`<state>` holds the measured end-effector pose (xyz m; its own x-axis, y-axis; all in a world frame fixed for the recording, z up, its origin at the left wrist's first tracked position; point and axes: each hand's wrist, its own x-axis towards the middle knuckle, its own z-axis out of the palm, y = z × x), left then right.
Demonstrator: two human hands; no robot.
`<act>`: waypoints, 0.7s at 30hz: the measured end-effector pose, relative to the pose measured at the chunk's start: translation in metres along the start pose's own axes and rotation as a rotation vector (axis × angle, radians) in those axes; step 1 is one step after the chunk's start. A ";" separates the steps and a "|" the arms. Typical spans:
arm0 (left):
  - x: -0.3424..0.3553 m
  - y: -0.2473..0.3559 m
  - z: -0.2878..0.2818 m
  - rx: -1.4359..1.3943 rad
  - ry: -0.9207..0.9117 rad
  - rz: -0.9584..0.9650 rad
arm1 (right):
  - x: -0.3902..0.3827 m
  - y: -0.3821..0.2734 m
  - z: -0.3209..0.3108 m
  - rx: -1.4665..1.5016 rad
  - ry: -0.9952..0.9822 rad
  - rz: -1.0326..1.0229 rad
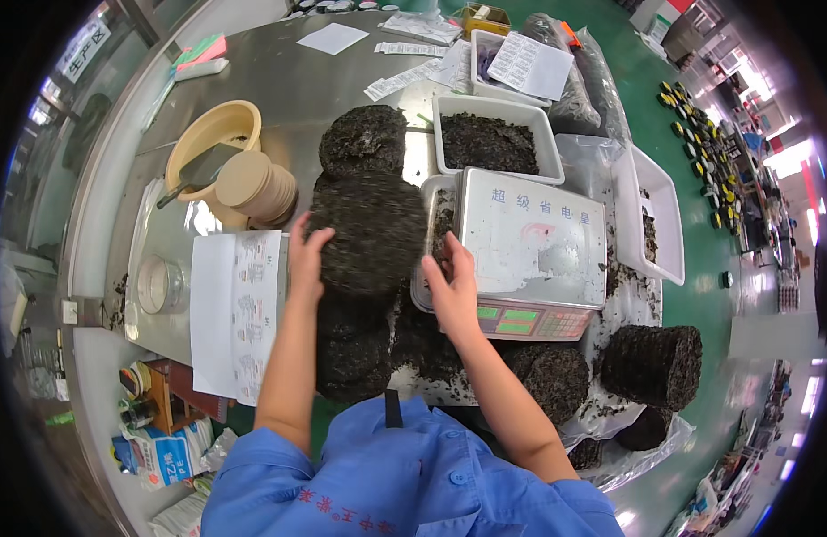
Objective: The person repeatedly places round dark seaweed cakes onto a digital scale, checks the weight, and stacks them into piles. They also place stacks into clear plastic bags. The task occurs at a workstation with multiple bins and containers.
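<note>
Stood over a steel table (279,80), both hands on one round, dark cake of pressed tea (367,234). Left hand (306,259) curled against the cake's left edge, fingers bent round the rim; right hand (451,285) pressed flat-fingered to its right edge, thumb side up. Held the cake between the two palms, just above a stack of like cakes (353,353) lying straight below it. Counted one more cake (363,139) behind it, farther up the table, and one thick stack of cakes lying on its side (653,365) at the right, beside loose crumbs. Saw one weighing scale (532,246) touching the right hand's knuckles. Three white trays: one full of loose leaf (487,143), one nearly empty (651,215), one under printed slips (507,63). One yellow basin (215,134), one pile of round card discs (257,186), one printed sheet (237,313) by the left forearm.
</note>
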<state>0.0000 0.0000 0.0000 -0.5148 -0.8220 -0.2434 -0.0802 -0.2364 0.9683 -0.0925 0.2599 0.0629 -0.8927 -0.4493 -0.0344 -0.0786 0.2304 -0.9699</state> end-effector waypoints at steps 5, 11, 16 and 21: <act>0.071 -0.036 -0.017 0.036 -0.198 -0.027 | -0.062 -0.013 -0.040 -0.156 0.129 -0.165; 0.118 -0.075 -0.066 0.911 0.008 0.546 | -0.164 0.077 -0.160 -0.447 0.545 -0.032; -0.103 -0.005 0.081 0.472 -0.138 0.934 | -0.274 0.157 -0.231 -0.923 0.701 0.702; -0.277 -0.049 0.154 0.485 -1.188 0.846 | -0.269 0.177 -0.223 -0.808 0.930 0.748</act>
<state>0.0154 0.3190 0.0289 -0.8947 0.3062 0.3251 0.4372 0.4517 0.7777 0.0348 0.6138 -0.0454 -0.7718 0.6359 0.0077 0.5845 0.7141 -0.3852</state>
